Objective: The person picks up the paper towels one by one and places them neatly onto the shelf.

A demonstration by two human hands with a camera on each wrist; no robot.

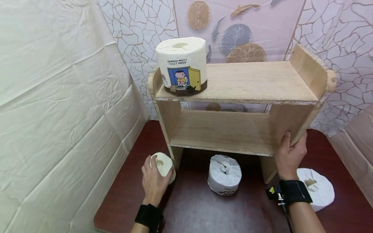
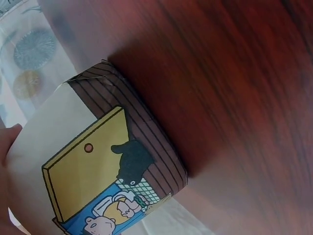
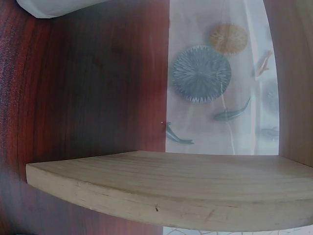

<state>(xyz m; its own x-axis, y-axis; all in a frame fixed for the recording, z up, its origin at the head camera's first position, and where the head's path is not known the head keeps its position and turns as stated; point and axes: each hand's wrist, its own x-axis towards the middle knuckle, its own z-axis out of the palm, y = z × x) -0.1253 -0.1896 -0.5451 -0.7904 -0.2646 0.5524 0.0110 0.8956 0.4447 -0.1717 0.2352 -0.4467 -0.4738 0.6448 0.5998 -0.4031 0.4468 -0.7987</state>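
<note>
At the left, my left hand (image 1: 154, 183) grips a wrapped toilet paper roll (image 1: 164, 163) standing on the table beside the shelf's left leg. In the left wrist view this roll (image 2: 85, 171) shows a yellow door, a black cat and a brown striped band on its wrapper. My right hand (image 1: 291, 157) holds the right side panel of a two-tier wooden shelf (image 1: 250, 81), thumb on the inner face. The panel's edge (image 3: 161, 205) fills the lower right wrist view. On the upper board's left end sits a larger-looking printed roll (image 1: 186, 72).
A white-wrapped roll (image 1: 224, 176) stands in front of the shelf's open bottom. Another white roll (image 1: 319, 191) lies by my right wrist, partly hidden. The dark red table (image 1: 192, 210) meets a cream cloth wall (image 1: 67, 129) at left; a patterned backdrop (image 1: 140, 42) hangs behind.
</note>
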